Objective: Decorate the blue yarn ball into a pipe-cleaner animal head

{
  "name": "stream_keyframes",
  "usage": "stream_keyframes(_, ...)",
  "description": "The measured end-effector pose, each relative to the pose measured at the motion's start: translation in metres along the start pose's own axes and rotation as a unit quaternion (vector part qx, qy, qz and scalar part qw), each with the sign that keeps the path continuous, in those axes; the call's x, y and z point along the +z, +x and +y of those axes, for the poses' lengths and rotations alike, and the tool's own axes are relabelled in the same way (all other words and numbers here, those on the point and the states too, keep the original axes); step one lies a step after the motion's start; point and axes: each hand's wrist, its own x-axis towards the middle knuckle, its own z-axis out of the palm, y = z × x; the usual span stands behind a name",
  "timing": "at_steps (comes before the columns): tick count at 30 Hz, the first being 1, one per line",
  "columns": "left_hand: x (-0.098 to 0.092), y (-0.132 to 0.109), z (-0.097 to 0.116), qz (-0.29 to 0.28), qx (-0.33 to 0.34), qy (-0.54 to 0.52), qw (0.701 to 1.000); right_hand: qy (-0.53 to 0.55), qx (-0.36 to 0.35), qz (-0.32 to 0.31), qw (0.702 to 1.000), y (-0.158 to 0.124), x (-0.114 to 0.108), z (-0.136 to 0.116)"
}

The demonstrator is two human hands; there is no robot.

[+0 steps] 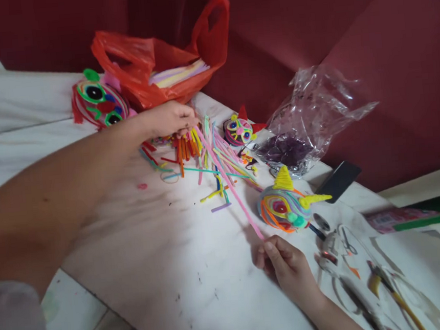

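Observation:
A long pink pipe cleaner (231,185) runs slantwise between my two hands over the white table. My left hand (173,118) is closed at its upper end, above a pile of cut pipe cleaners (222,154) in many colours. The lower end is pinched between the thumb and fingers of my right hand (286,264). Just beyond the right hand sits a wrapped figure (283,208) with yellow horns and a red eye. A smaller figure (239,130) with blue eyes stands behind the pile, and a larger red figure (99,101) lies behind my left forearm.
A red plastic bag (134,64) with pale strips inside stands at the back. To its right is a clear plastic bag (304,121) holding something dark. A dark phone-like slab (339,181), a glue gun (333,250), scissors (349,243) and yellow-handled pliers (399,298) lie on the right.

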Motion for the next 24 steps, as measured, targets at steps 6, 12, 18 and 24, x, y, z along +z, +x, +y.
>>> stream_keyframes(6, 0.008, -0.006, 0.009, -0.006, -0.049, -0.249, 0.967, -0.026, -0.03, -0.006, 0.999, -0.006, -0.002, 0.005)
stream_keyframes(12, 0.006, -0.005, 0.005, -0.034, -0.011, -0.229, 0.973, 0.013, -0.042, 0.03, 0.999, -0.004, -0.003, -0.002)
stream_keyframes(18, -0.015, 0.004, -0.011, -0.01, -0.111, -0.151, 0.982, 0.147, 0.026, 0.028, 0.988, 0.01, 0.001, -0.008)
stream_keyframes(24, -0.006, 0.006, -0.008, 0.059, -0.07, -0.161, 0.983, 0.223, -0.012, 0.004, 0.975, 0.012, 0.005, -0.014)
